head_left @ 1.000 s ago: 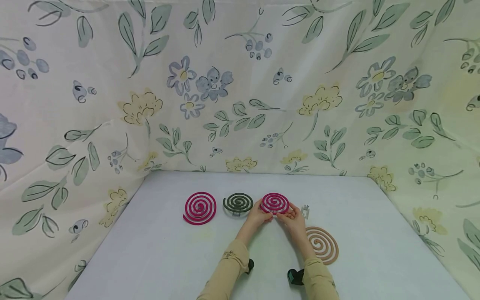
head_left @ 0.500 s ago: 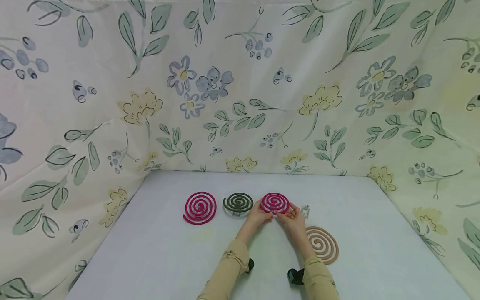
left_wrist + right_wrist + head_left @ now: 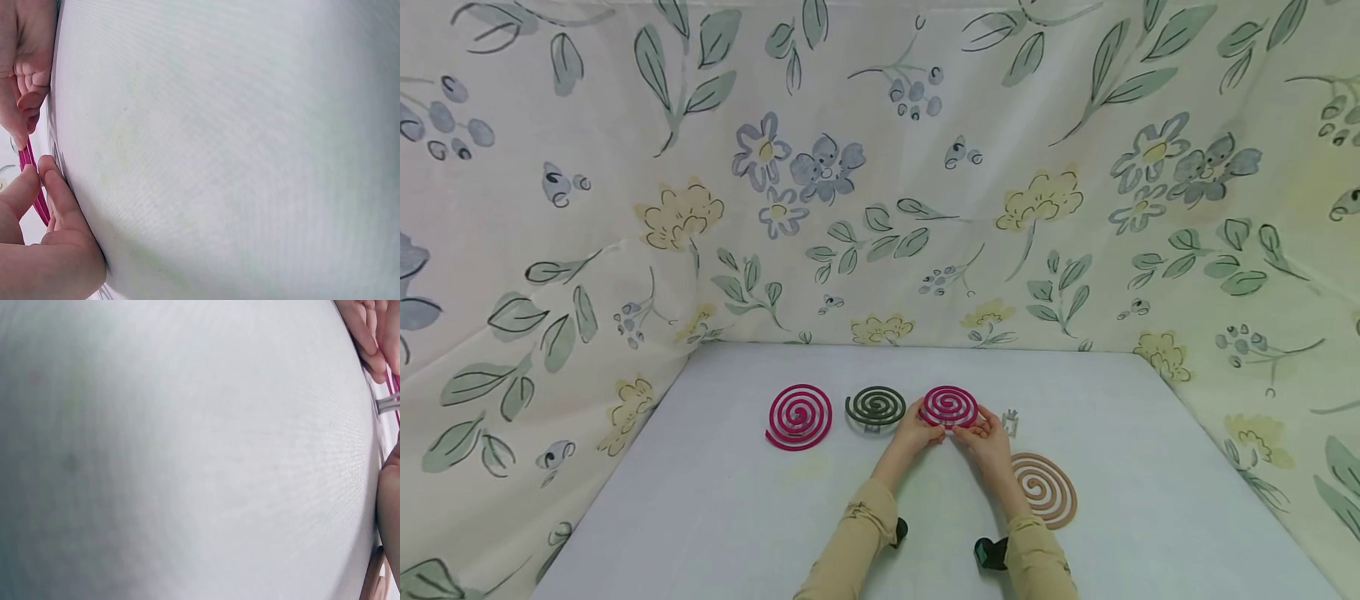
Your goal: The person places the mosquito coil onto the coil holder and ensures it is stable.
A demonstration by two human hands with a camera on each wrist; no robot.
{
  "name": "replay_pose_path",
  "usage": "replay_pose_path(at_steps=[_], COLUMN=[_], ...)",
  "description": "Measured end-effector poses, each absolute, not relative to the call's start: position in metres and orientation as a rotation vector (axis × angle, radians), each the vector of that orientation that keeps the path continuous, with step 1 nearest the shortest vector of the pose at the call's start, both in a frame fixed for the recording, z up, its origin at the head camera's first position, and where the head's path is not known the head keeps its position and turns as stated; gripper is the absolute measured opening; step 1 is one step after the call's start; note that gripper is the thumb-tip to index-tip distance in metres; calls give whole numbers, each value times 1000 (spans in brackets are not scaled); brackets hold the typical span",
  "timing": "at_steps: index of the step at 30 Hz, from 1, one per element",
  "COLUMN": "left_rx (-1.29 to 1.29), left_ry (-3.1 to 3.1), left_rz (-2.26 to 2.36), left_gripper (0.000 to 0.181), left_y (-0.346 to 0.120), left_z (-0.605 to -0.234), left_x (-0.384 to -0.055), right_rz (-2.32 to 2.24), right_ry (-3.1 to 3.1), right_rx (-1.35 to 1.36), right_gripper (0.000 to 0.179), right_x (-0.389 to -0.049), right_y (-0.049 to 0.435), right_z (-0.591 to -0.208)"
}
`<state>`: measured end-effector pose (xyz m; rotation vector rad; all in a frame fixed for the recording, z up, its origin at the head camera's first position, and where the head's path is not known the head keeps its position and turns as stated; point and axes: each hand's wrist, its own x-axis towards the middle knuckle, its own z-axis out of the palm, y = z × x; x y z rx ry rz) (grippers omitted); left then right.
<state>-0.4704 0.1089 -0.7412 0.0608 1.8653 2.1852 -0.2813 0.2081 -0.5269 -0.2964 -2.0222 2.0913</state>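
A flat, magenta, round spiral coil of thin matte cord is lying roughly level between two bare hands, toward the far side of the table and raised above its surface. The left hand is pinching the near left part of its outer ring; in the left wrist view the thumb is pressing on top while fingers are supporting it beneath. The right hand is holding the opposite side, its thumb meeting the rim. Under the coil, the right wrist view is showing a grey metal support; whether the coil is resting on it, I cannot tell.

Judging by its look, this coil is likely being light, stiff and brittle, with little slipperiness. Its open turns would probably be flexing or snapping under a twist, so the outer ring is offering the safest hold, taken lightly at opposite sides; the thick centre is looking like the natural place to bear its weight.

Just left of the left hand, a dark green spiral coil is sitting above a pale metal piece, and further left a second magenta spiral coil is lying apart from it. Right of the right hand, a small silvery metal stand is standing by itself. Nearer the person, a tan spiral coil is lying on the white table, partly hidden behind the right forearm.
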Motion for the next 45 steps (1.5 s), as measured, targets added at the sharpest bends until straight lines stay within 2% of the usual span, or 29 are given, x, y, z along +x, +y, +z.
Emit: replay_pose_path(at_steps=[45], left_rx=[40], left_ry=[1840], left_rz=[2170], left_gripper=[94], left_y=[109], left_z=[-749], left_x=[-475], right_rz=[2058], right_ry=[-2079], right_rx=[-330], right_gripper=[68], right_x=[-281], right_y=[207], right_z=[-528])
